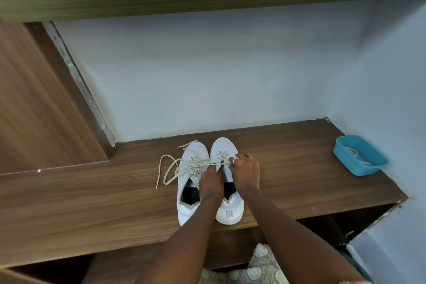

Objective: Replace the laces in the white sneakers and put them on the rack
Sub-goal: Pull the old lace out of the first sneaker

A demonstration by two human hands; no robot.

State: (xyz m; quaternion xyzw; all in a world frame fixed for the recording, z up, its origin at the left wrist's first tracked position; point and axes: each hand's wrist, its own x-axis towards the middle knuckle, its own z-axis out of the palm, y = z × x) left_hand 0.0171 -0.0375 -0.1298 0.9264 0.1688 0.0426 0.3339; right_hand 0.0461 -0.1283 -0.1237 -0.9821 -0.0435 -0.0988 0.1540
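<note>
The two white sneakers, left sneaker (189,208) and right sneaker (223,146), stood side by side on the wooden counter (92,193), toes to the back wall and openings toward the person, which put the eyelets within easy reach. Both hands worked the right sneaker: the left hand (211,183) seemed to pinch a lace strand over the tongue, though the exact strand was hard to make out, while the right hand (247,172) curled its fingers on the lacing just beside it. Loose laces (171,169) trailed left over bare counter, clear of the work. The heels sat near the front edge, leaving little margin there. A blue tub (352,165) holding another lace stood well apart at the right.
</note>
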